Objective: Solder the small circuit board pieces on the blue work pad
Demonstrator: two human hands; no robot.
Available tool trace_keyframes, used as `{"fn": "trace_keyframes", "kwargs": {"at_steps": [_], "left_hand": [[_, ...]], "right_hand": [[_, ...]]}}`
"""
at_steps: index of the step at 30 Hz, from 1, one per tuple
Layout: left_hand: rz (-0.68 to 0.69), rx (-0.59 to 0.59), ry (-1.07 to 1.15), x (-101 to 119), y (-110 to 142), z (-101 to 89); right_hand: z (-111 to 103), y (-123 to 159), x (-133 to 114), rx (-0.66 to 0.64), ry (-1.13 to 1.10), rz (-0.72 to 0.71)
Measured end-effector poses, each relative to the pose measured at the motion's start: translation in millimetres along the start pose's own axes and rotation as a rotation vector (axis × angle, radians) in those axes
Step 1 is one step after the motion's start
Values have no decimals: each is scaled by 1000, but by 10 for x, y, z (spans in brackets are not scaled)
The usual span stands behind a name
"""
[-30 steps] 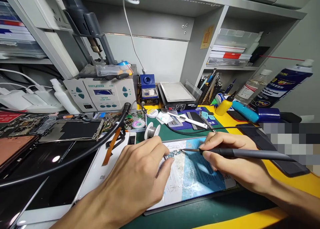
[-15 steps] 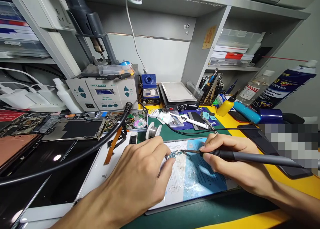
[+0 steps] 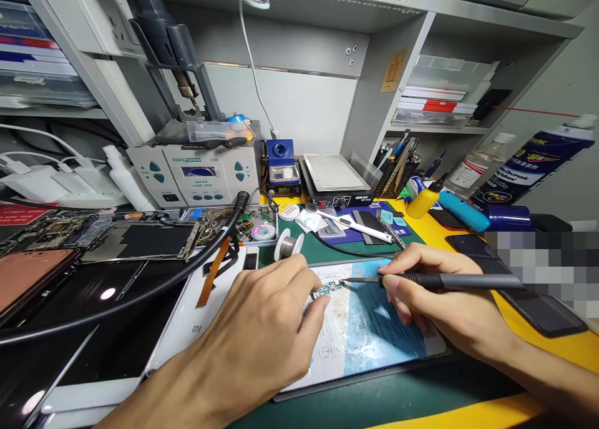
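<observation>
Tiny circuit board (image 3: 324, 289) pinched by left hand's fingers (image 3: 304, 278), 9 o'clock on the repair mat (image 3: 388, 329); light, fragile, best held by edges. Soldering iron (image 3: 461, 282) gripped by right hand (image 3: 435, 307).

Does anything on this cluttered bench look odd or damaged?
Yes, the printed repair mat looks blotchy: a whitish, crinkled patch spreads beneath the small circuit board by the left hand, as if filmed or stained.

Green mat (image 3: 355, 251) lying open ahead, solder spool (image 3: 286, 246) standing at its left end, black cable (image 3: 178, 285) crossing the left side, dark phone (image 3: 524, 298) lying along the right
</observation>
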State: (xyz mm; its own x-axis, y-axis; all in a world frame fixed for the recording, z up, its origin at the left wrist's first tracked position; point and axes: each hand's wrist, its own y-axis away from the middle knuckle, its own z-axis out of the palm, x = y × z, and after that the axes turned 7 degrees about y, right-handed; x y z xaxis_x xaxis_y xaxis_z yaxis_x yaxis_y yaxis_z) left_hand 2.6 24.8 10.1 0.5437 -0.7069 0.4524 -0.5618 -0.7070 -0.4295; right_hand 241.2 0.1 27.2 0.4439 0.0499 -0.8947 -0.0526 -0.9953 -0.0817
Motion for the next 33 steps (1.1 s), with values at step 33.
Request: {"fn": "trace_keyframes", "kwargs": {"at_steps": [33], "left_hand": [[-11, 11, -6, 3, -10, 5]], "right_hand": [[45, -27, -76, -22, 37, 85]]}}
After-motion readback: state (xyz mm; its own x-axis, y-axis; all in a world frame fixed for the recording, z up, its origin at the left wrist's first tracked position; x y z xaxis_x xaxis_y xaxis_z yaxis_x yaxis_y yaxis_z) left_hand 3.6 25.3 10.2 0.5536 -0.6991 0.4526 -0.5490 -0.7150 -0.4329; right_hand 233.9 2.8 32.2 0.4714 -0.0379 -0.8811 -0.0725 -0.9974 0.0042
